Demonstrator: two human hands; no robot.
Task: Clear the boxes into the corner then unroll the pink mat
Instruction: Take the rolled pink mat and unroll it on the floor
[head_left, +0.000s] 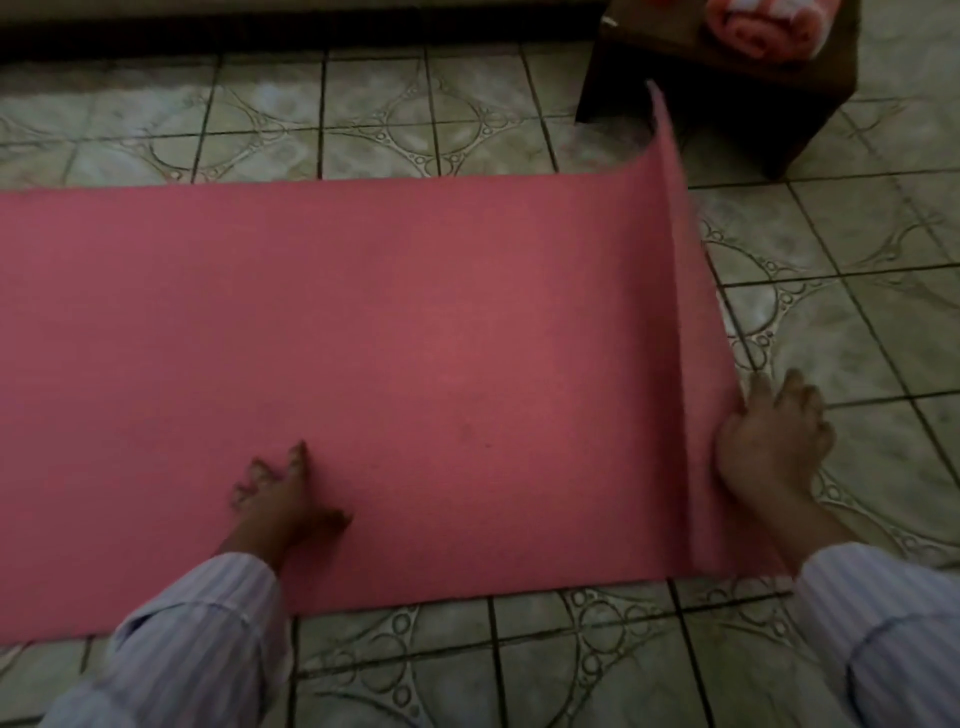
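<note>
The pink mat (363, 338) lies spread flat across the tiled floor, running off the left edge of the head view. Its right end (685, 322) curls upward in a standing flap. My left hand (283, 499) rests on the mat near its front edge, fingers spread and pressing down. My right hand (769, 441) is against the outer side of the curled right end, near the front corner, fingers spread on the flap and floor. No boxes are in view.
A dark wooden stool (727, 88) stands at the back right, just beyond the mat's curled end, with a rolled pink-and-white towel (758, 26) on top. A dark furniture base (260, 26) runs along the back. Patterned floor tiles (857, 291) surround the mat.
</note>
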